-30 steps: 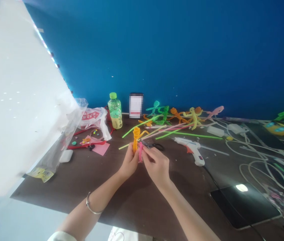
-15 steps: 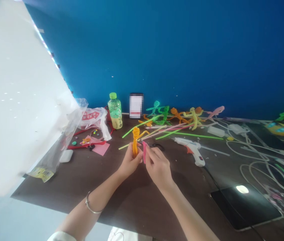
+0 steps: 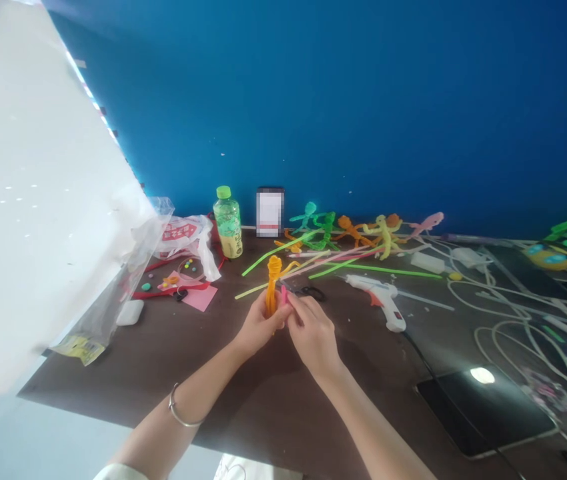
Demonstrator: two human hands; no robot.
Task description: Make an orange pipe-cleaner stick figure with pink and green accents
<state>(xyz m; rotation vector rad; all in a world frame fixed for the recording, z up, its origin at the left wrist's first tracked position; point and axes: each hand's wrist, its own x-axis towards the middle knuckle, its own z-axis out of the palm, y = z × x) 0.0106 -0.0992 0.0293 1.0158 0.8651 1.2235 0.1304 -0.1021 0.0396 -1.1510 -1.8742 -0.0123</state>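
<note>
My left hand point(image 3: 258, 327) is closed around an orange fuzzy figure point(image 3: 274, 270), whose rounded head stands up above the fingers. Pinched in my right hand point(image 3: 313, 330) is a short pink fuzzy piece point(image 3: 284, 294), close beside the orange figure. The two hands meet over the dark table point(image 3: 263, 413), with fingertips nearly touching. The lower part of the orange figure is partly hidden by my left fingers.
Behind the hands lie green and pink fuzzy stems point(image 3: 388, 269) and several small figures point(image 3: 386, 233). A bottle point(image 3: 228, 227) and phone point(image 3: 269, 212) stand at the wall. Rightward are a glue gun point(image 3: 386, 303), a tablet point(image 3: 483, 413) and white cables point(image 3: 513, 327).
My right hand has brought the pink piece closer to the orange figure and my left fingers. Less of the pink piece shows now. The whole view has shifted slightly.
</note>
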